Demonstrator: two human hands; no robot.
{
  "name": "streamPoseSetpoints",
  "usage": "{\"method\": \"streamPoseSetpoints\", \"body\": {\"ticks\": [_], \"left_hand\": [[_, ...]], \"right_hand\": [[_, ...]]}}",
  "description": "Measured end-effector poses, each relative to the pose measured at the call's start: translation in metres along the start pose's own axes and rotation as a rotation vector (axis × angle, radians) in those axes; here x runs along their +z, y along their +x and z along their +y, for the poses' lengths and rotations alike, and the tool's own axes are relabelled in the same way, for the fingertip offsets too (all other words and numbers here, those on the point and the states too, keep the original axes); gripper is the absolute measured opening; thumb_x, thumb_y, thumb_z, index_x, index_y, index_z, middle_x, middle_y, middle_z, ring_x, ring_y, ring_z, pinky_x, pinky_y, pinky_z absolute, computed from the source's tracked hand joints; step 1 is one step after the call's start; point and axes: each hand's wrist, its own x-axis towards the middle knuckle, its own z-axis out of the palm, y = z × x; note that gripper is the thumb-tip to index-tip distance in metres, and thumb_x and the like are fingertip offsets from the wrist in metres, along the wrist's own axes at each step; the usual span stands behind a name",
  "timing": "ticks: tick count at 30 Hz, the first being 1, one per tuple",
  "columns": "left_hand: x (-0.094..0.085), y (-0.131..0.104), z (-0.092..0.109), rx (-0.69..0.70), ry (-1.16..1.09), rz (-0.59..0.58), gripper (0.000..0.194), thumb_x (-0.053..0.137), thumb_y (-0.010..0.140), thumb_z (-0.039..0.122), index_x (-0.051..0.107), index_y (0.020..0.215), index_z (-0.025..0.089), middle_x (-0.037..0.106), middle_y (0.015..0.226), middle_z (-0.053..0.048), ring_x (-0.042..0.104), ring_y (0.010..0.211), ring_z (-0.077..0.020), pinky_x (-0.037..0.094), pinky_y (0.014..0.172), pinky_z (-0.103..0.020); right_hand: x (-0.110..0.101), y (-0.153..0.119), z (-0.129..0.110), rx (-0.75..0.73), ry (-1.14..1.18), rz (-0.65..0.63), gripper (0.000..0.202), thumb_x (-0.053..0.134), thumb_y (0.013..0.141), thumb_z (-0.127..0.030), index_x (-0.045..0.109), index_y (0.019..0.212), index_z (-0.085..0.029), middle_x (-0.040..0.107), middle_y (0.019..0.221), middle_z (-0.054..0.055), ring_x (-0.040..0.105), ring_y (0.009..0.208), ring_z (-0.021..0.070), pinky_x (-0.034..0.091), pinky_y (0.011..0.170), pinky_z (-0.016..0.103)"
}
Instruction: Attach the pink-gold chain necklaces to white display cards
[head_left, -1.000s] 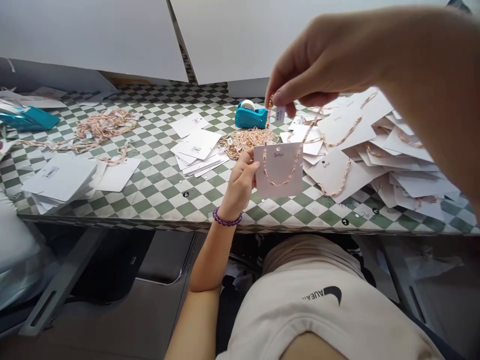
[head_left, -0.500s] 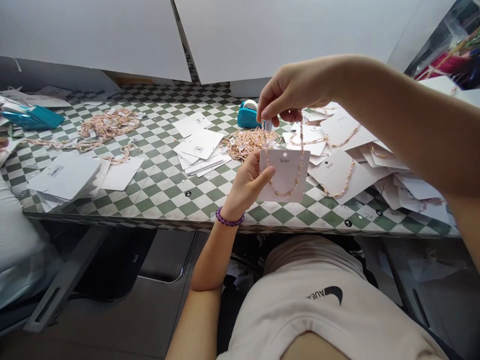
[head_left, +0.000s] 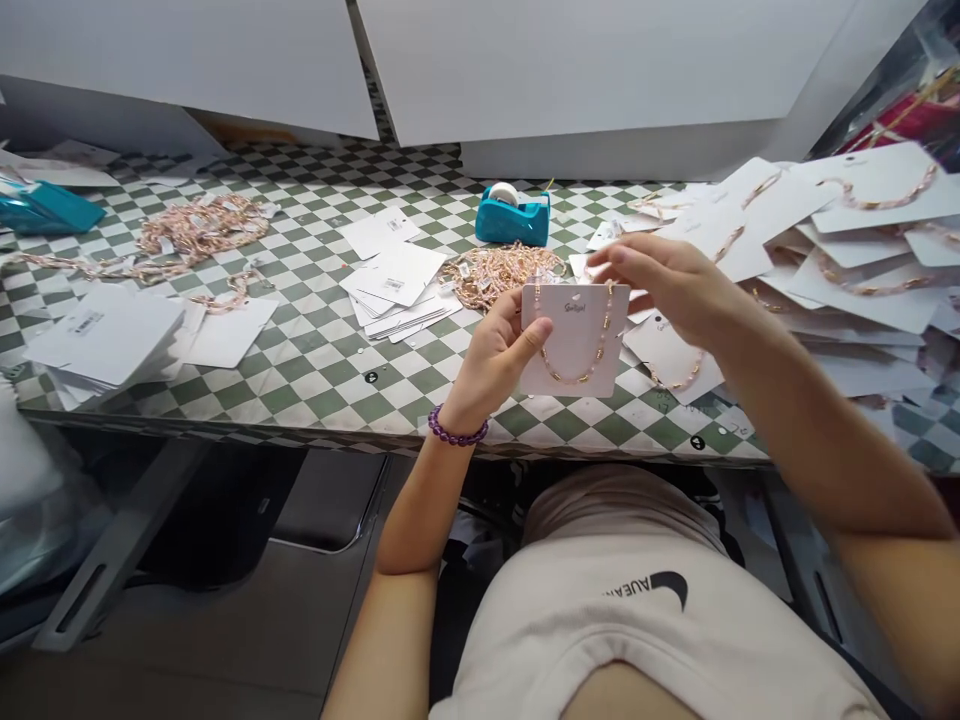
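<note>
My left hand [head_left: 499,352] pinches the left edge of a white jewelry card [head_left: 574,335] and holds it above the table edge, thumb in front. A pink and gold beaded necklace [head_left: 577,378] hangs in a curve over the card's front, its strands reaching the top edge. At the card's upper right corner is my right hand [head_left: 664,283], fingers stretched out and apart. No object shows in it; part of its fingertips lies behind the card. Just behind the held card lies a heap of beaded necklaces [head_left: 502,272].
A teal tape dispenser [head_left: 514,218] stands behind the heap. Blank cards [head_left: 397,280] lie to its left, and carded necklaces [head_left: 862,270] are piled at right. Farther left are another necklace heap [head_left: 202,228], a card stack [head_left: 105,335] and a second teal dispenser [head_left: 49,208].
My right hand has come down from above the card to its upper right corner, letting go of the necklace's upper strands. The card stays in my left hand, nearly in place.
</note>
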Motion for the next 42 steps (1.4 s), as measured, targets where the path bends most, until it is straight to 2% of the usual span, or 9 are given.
{"method": "streamPoseSetpoints", "body": {"ticks": [3,8,11,14,19,23,30,36,42], "left_hand": [[0.000,0.000,0.000,-0.002,0.008,-0.011,0.040,0.063,0.091,0.044,0.056,0.123,0.022,0.068,0.120,-0.009,0.066,0.113,-0.0242,0.057,0.094,-0.039],[0.000,0.000,0.005,0.003,0.031,-0.011,0.041,0.062,0.091,0.048,0.062,0.126,0.027,0.066,0.129,-0.006,0.059,0.124,-0.0272,0.055,0.099,-0.041],[-0.001,0.000,0.006,0.012,0.022,0.021,0.038,0.062,0.090,0.050,0.066,0.123,0.030,0.063,0.134,-0.003,0.056,0.129,-0.0276,0.052,0.103,-0.041],[-0.003,0.000,0.006,0.030,-0.009,0.036,0.035,0.064,0.089,0.051,0.070,0.117,0.032,0.066,0.130,-0.002,0.057,0.128,-0.0271,0.052,0.103,-0.043],[-0.006,0.001,0.004,0.005,-0.028,0.060,0.031,0.068,0.084,0.054,0.073,0.104,0.031,0.073,0.111,0.000,0.067,0.109,-0.0239,0.057,0.092,-0.042],[-0.006,0.000,0.005,-0.013,-0.008,0.085,0.029,0.066,0.085,0.054,0.072,0.098,0.028,0.073,0.104,0.000,0.069,0.100,-0.0215,0.058,0.084,-0.037],[-0.006,0.002,0.006,-0.028,-0.049,0.105,0.035,0.072,0.078,0.058,0.073,0.100,0.030,0.073,0.107,0.001,0.069,0.097,-0.0208,0.058,0.084,-0.037],[-0.008,0.002,0.006,-0.041,-0.022,0.106,0.036,0.069,0.080,0.059,0.072,0.097,0.027,0.071,0.101,-0.001,0.068,0.093,-0.0198,0.057,0.078,-0.034],[-0.006,0.002,0.009,-0.075,-0.073,0.059,0.034,0.069,0.082,0.056,0.071,0.093,0.023,0.068,0.085,-0.001,0.066,0.084,-0.0164,0.054,0.074,-0.029]], "right_hand": [[0.011,-0.038,0.012,0.053,0.262,-0.033,0.041,0.061,0.087,-0.053,0.061,0.114,-0.022,0.068,0.096,0.006,0.068,0.078,0.0162,0.058,0.056,0.026],[0.039,-0.063,0.023,0.037,0.368,0.168,0.043,0.071,0.081,-0.046,0.058,0.114,-0.024,0.070,0.097,0.004,0.070,0.081,0.0173,0.058,0.055,0.025],[0.049,-0.068,0.025,0.011,0.390,0.245,0.039,0.072,0.081,-0.043,0.058,0.112,-0.025,0.070,0.098,0.003,0.070,0.086,0.0174,0.060,0.060,0.025],[0.057,-0.073,0.028,-0.032,0.381,0.339,0.036,0.071,0.081,-0.042,0.057,0.110,-0.026,0.070,0.096,0.002,0.070,0.089,0.0176,0.062,0.066,0.027],[0.068,-0.082,0.032,-0.049,0.324,0.449,0.032,0.069,0.083,-0.043,0.054,0.108,-0.028,0.068,0.088,0.001,0.069,0.076,0.0166,0.060,0.057,0.026],[0.071,-0.086,0.029,-0.052,0.295,0.466,0.032,0.067,0.084,-0.041,0.053,0.111,-0.030,0.069,0.091,0.001,0.069,0.077,0.0169,0.061,0.059,0.027],[0.073,-0.086,0.026,-0.054,0.347,0.490,0.031,0.069,0.083,-0.039,0.053,0.108,-0.028,0.069,0.087,0.000,0.069,0.074,0.0153,0.060,0.056,0.024],[0.076,-0.087,0.028,-0.054,0.319,0.527,0.031,0.070,0.082,-0.041,0.053,0.106,-0.029,0.069,0.085,0.000,0.068,0.073,0.0158,0.061,0.061,0.028],[0.077,-0.088,0.035,-0.206,0.207,0.550,0.026,0.065,0.087,-0.030,0.054,0.110,-0.031,0.068,0.088,-0.001,0.066,0.067,0.0122,0.059,0.061,0.025]]}}
